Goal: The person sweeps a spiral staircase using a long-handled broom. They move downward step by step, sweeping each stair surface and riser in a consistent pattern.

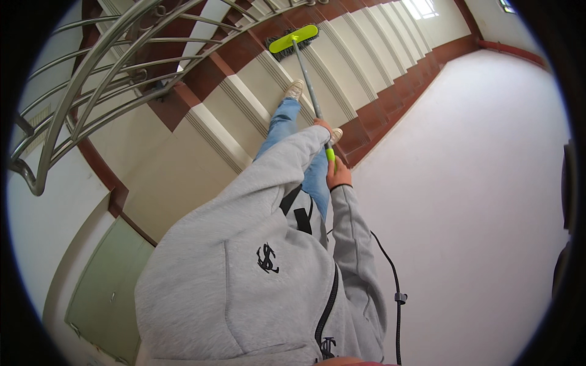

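Observation:
Both my hands are around the grey pole (307,84) of a flat mop. My left hand (323,124) grips the pole higher up, partly covered by its grey sleeve. Lower down, my right hand (339,173) is closed around the lime-green grip (330,154) at the near end. At the far end of the pole, the lime-green mop head (294,39) with its dark grey fringe (283,56) rests on the stairs, across pale treads and their red-brown border on the railing side. Some fingers of both hands are hidden.
Pale stair treads (332,84) with grooved edges surround my shoes (294,90). A metal railing (96,87) curves along the left. The white wall (458,183) stands to the right, above a red-brown skirting (403,98). A green door (110,293) is at lower left. A black cable (393,265) hangs beside me.

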A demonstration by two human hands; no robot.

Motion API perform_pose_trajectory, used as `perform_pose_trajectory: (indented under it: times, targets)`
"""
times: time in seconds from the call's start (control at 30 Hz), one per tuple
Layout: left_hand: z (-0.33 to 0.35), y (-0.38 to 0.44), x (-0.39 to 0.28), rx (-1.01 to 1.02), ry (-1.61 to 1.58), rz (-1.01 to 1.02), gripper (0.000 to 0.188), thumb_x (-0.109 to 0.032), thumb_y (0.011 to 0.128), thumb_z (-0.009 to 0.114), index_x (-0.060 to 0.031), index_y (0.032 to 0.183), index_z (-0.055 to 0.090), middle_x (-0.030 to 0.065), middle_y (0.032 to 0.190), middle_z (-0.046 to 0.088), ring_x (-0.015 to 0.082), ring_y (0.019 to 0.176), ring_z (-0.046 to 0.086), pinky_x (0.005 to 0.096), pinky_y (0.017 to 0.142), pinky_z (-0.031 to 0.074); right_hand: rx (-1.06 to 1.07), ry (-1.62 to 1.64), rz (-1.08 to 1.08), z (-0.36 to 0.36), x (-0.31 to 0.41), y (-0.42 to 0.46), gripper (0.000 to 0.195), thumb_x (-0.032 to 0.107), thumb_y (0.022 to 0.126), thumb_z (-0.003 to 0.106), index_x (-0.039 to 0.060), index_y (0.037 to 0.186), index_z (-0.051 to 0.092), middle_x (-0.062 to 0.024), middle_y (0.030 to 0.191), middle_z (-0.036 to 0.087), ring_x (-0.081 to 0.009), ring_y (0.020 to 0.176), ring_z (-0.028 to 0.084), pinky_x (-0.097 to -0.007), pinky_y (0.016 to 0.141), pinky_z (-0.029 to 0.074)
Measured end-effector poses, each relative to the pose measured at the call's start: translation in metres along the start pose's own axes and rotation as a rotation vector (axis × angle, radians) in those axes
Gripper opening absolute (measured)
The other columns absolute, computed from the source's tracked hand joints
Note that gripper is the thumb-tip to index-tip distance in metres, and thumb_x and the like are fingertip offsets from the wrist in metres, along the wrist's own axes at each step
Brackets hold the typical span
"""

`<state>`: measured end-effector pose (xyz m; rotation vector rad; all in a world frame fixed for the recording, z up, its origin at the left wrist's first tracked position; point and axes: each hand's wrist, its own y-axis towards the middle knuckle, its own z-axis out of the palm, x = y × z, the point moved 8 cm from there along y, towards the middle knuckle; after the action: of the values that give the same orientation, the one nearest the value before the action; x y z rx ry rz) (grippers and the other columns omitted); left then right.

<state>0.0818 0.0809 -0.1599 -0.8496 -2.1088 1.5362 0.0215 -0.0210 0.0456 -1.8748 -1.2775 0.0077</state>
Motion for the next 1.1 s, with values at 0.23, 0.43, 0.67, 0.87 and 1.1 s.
perform_pose_trajectory:
  times: [0.23,0.43,0.67,0.87,1.1]
  targets:
    - [-0.105,0.066,0.019,-0.155,0.052,0.107,0.065,-0.035,0.082,0.063,0.0111,0.122,0.04,0.0263,0.118,0.06,0.0359,0.106,0.063,0.041,0.091,0.051,0.051,0.036,0.088,0.038,0.093,0.054,0.038,0.039,0.094,0.046,0.0075,0.105,0.064,-0.0246,0.093,0.067,-0.0459,0.089,0.062,-0.0541,0.078,0.049]
    - [-0.067,0.059,0.037,-0.22,0.199,0.068,0.066,-0.037,0.085,0.062,0.0063,0.128,0.036,0.025,0.115,0.063,0.0364,0.113,0.06,0.0444,0.092,0.05,0.109,-0.084,0.216,0.057,0.066,0.019,0.035,0.039,0.097,0.041,0.0088,0.108,0.054,-0.0263,0.087,0.066,-0.0465,0.08,0.063,-0.0573,0.072,0.049]
    - [0.189,0.06,0.063,0.189,0.873,0.536,0.032,-0.034,0.085,0.058,-0.0069,0.095,0.071,0.0151,0.105,0.069,0.0338,0.096,0.066,0.0442,0.077,0.054,0.129,-0.094,0.283,0.025,-0.094,-0.096,0.035,0.039,0.098,0.039,0.0117,0.111,0.055,-0.0253,0.094,0.065,-0.0483,0.085,0.061,-0.0579,0.074,0.047]
    - [0.245,-0.149,0.068,0.428,0.531,0.286,0.053,-0.036,0.078,0.062,0.0069,0.109,0.059,0.0226,0.101,0.067,0.0285,0.075,0.07,0.0403,0.058,0.056,0.101,-0.044,0.326,-0.02,-0.176,-0.222,0.031,0.034,0.097,0.044,0.0072,0.108,0.054,-0.0258,0.084,0.065,-0.0481,0.078,0.061,-0.058,0.066,0.046]
    - [0.248,-0.152,0.064,0.265,0.627,0.272,0.069,-0.037,0.073,0.067,0.0125,0.118,0.049,0.026,0.1,0.066,0.0283,0.074,0.07,0.0412,0.061,0.057,0.027,0.094,0.274,-0.028,-0.171,-0.226,0.029,0.028,0.096,0.048,0.0043,0.106,0.06,-0.0244,0.086,0.065,-0.0462,0.082,0.06,-0.0533,0.069,0.046]
